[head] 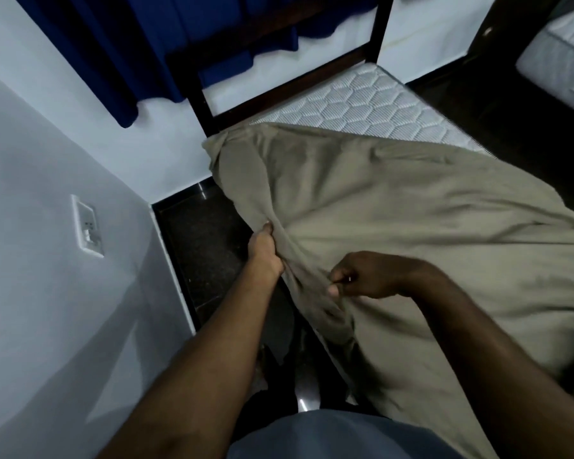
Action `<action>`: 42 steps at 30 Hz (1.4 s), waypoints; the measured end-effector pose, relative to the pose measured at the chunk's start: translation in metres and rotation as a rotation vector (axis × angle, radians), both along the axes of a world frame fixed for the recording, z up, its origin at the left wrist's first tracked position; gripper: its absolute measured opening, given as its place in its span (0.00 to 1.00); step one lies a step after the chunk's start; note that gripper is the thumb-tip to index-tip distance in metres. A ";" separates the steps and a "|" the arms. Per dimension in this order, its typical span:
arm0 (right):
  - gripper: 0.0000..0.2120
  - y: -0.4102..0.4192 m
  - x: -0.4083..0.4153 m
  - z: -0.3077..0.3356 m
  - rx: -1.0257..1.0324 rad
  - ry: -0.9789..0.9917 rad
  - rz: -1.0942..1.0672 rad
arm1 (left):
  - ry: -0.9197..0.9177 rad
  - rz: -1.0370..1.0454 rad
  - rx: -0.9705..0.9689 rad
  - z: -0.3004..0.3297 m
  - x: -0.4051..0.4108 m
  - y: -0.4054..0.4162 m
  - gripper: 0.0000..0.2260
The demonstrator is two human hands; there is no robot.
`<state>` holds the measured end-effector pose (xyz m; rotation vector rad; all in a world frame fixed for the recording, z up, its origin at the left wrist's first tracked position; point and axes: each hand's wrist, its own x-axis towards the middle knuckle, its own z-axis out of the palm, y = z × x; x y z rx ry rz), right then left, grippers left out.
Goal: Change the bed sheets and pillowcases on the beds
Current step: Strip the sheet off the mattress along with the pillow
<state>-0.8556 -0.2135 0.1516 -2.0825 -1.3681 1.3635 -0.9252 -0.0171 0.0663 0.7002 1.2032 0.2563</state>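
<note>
At about nine o'clock of the bed, the left hand is clenched on a gathered fold at the edge of the tan sheet. Just toward three o'clock, the right hand is pinched on a bunch of the same edge. The sheet is spread across the mattress, whose twelve o'clock end is left bare. The cloth is judged light, soft and limp; it is best taken at hem or corners.

One sheet, two mattresses.
</note>
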 end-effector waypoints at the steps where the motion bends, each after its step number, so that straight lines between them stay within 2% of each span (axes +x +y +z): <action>1: 0.14 0.003 0.003 -0.006 0.015 -0.033 -0.047 | -0.017 -0.012 0.057 -0.002 -0.003 -0.004 0.14; 3: 0.12 0.016 0.009 -0.016 0.118 -0.088 -0.275 | -0.051 -0.101 0.200 0.000 -0.015 -0.016 0.13; 5: 0.13 0.036 0.014 -0.024 0.240 -0.157 -0.524 | -0.108 -0.281 0.315 -0.001 -0.030 -0.037 0.14; 7: 0.17 0.060 0.014 -0.028 0.258 -0.225 -0.594 | -0.174 -0.440 0.382 -0.001 -0.047 -0.055 0.19; 12: 0.28 0.114 0.009 -0.066 -0.017 -0.191 -0.411 | -0.169 -0.542 0.384 0.004 -0.069 -0.060 0.17; 16: 0.26 0.128 0.010 -0.098 -0.184 -0.283 -0.260 | -0.125 -0.586 0.322 -0.001 -0.086 -0.060 0.10; 19: 0.22 0.131 0.012 -0.119 -0.213 -0.318 -0.205 | -0.148 -0.582 0.151 -0.005 -0.096 -0.065 0.11; 22: 0.08 0.129 0.009 -0.113 -0.105 -0.104 -0.263 | -0.015 -0.569 0.009 -0.011 -0.098 -0.056 0.20; 26: 0.13 0.118 0.002 -0.086 0.176 0.425 -0.372 | 0.110 -0.329 -0.065 -0.017 -0.090 -0.040 0.27; 29: 0.05 0.105 -0.001 -0.053 0.265 0.647 -0.283 | 0.014 -0.107 -0.202 -0.029 -0.081 -0.024 0.29; 31: 0.06 0.093 -0.001 -0.032 0.252 0.683 -0.182 | -0.087 -0.034 -0.304 -0.031 -0.075 -0.013 0.34; 33: 0.11 0.080 -0.002 -0.014 0.178 0.732 -0.110 | -0.178 -0.040 -0.372 -0.030 -0.067 -0.002 0.38; 35: 0.12 0.068 -0.004 0.000 0.091 0.761 -0.060 | -0.241 -0.087 -0.366 -0.025 -0.054 0.005 0.39; 37: 0.10 0.061 -0.005 0.012 0.036 0.751 0.013 | -0.277 -0.088 -0.343 -0.009 -0.038 0.013 0.35; 39: 0.06 0.059 -0.003 0.017 0.002 0.708 0.039 | -0.255 -0.138 -0.233 0.002 -0.022 0.026 0.27; 42: 0.04 0.068 0.008 0.019 0.053 0.512 -0.115 | -0.292 -0.202 -0.168 0.028 0.003 0.048 0.19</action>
